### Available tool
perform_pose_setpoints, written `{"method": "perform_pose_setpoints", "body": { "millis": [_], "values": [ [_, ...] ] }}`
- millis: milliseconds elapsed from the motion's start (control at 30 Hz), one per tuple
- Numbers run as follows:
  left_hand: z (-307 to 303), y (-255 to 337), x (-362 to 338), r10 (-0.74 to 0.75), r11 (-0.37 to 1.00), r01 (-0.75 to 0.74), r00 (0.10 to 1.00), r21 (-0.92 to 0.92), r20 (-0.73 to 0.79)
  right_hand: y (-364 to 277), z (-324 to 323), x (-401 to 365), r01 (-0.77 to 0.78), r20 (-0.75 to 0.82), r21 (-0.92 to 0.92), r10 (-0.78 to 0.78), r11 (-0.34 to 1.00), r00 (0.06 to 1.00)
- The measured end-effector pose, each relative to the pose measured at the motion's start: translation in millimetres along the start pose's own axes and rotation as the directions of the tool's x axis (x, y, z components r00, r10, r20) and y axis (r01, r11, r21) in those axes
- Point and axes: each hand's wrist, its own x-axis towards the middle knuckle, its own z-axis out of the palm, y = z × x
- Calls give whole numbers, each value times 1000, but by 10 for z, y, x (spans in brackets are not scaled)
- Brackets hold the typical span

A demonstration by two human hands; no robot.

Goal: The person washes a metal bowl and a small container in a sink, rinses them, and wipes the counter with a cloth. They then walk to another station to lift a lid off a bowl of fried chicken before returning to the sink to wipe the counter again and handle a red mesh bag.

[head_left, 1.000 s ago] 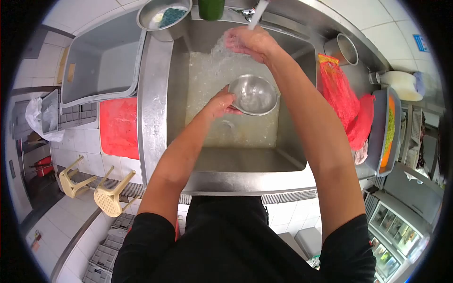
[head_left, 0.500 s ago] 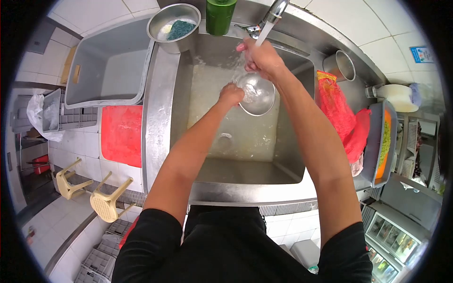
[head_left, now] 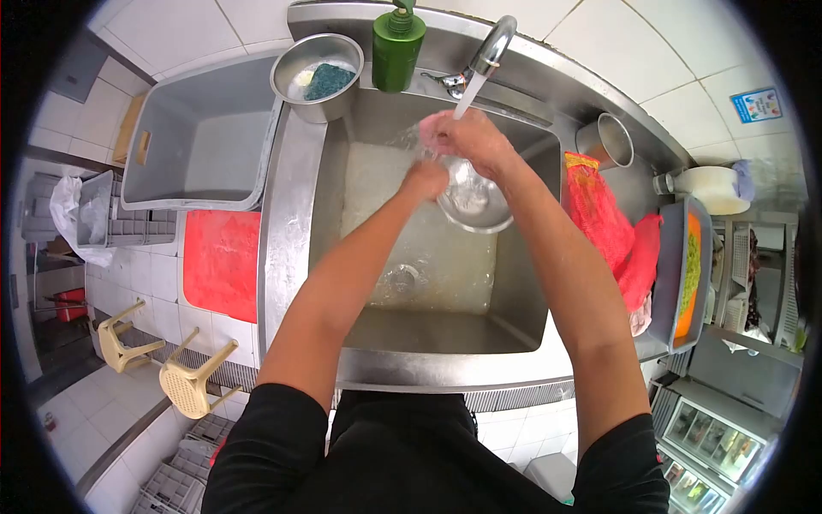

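Compared with half a second ago, the small round steel bowl (head_left: 476,204) sits a little lower and further toward 4 o'clock in the deep stainless-steel sink (head_left: 517,283). The thin stream of water (head_left: 465,98) from the curved chrome tap (head_left: 493,43) now lands on the right hand (head_left: 463,137) rather than straight in the bowl. The left hand (head_left: 425,180) remains at the bowl's 9 o'clock edge with its fingers closed on the rim, holding the bowl tilted above the wet sink floor. The right hand lies over the bowl's 12 o'clock rim. It is blurred by motion and spray, so I cannot tell whether its fingers are clenched on the rim or loose. The round drain (head_left: 402,277) lies toward 7 o'clock from the bowl. On the counter (head_left: 282,214), at 11 o'clock of the sink, a green plastic pump bottle (head_left: 397,47) stands beside a steel bowl holding a dark green scouring pad (head_left: 318,66). A grey plastic tub (head_left: 195,137) is at 9 o'clock, and a red mesh bag (head_left: 604,214) and a steel cup (head_left: 607,141) are at 3 o'clock. A blue wall notice (head_left: 756,104) at 2 o'clock carries print too small to read, and no brand shows on the bottle.
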Motion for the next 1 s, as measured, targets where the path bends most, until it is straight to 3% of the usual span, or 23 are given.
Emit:
{"method": "perform_pose_setpoints", "body": {
  "millis": [33, 100, 200, 233, 267, 300, 333, 367, 400, 433, 500, 533, 600, 633, 700, 733, 767, 800, 833, 867, 933, 967, 1000],
  "values": [
    [-37, 36, -163, -105, 952, 170, 963, -254, 249, 2, 5, 1, -24, 25, -7, 24, 1000, 999],
    [168, -506, 42, -134, 913, 333, 789, -235, 600, 59, 9, 50, -55, 26, -65, 57, 996, 998],
    [-55, -223, -226, -83, 882, 345, 784, -322, 615, 88, 12, 53, -77, -18, -115, 76, 990, 997],
    [-115, -158, -187, -77, 882, 340, 787, -327, 612, 115, -8, 84, -36, -42, -255, 26, 966, 999],
    [-185, -93, -85, -61, 796, 335, 873, -504, 485, 71, 7, 68, 0, -58, -390, -25, 921, 998],
    [-254, -30, 16, -70, 687, 297, 935, -663, 347, 30, 18, 45, 1, -58, -397, -26, 918, 998],
    [-336, 16, 116, -66, 684, 296, 936, -667, 347, -129, 103, -64, 115, -52, -664, -199, 739, 979],
    [-430, 57, 208, 55, 557, 206, 957, -805, 283, -217, 167, -122, 188, 9, -861, -356, 472, 935],
    [-478, 81, 255, 164, 402, 115, 967, -909, 195, -205, 194, -109, 254, 20, -866, -477, 431, 879],
    [-444, 66, 248, 167, 401, 111, 967, -909, 192, -277, 218, -122, 255, 21, -867, -480, 428, 877],
    [-301, -57, 199, -32, 342, 234, 971, -910, 238, -463, 255, -157, 116, -2, -794, -193, 597, 981],
    [-243, -132, 115, -29, 345, 233, 971, -909, 237, -413, 238, -115, 117, -4, -793, -196, 597, 981],
    [-152, -334, -40, -65, 685, 170, 983, -709, 172, -159, 171, 60, 251, -56, -787, -471, 563, 880],
    [-126, -429, -36, -69, 682, 174, 982, -710, 174, -52, 128, 154, 250, -54, -787, -467, 564, 883],
    [-29, -675, -40, -119, 773, 141, 990, -619, 77, 143, 64, 283, 85, -274, -559, -281, 825, 920],
    [9, -831, 66, -126, 769, 152, 988, -621, 86, -32, 83, 124, -62, -211, -449, -38, 891, 977],
    [20, -973, 272, -24, 883, 4, 999, -469, -37, -28, 56, 84, -74, -214, -449, -27, 890, 976],
    [47, -1050, 399, 100, 949, -135, 986, -285, -137, -1, 12, 48, 45, 9, -419, -45, 907, 999],
    [-84, -775, 281, 113, 991, -103, 985, 83, -127, 30, -14, 22, 153, 232, -359, -71, 921, 970],
    [-216, -484, 149, 123, 896, -64, 987, 440, -107, 49, 17, 55, 167, 333, -348, -45, 923, 942],
    [-17, -754, 565, 492, 871, -463, 816, 167, -304, -14, 135, -10, 87, 232, -243, -29, 966, 972],
    [6, -804, 747, 491, 871, -462, 817, 167, -301, -78, 156, -31, 33, 129, -132, -16, 991, 992],
    [10, -820, 913, 574, 807, -586, 754, 67, -321, -140, 144, -51, 34, 126, -131, -17, 991, 992]
  ]
}}
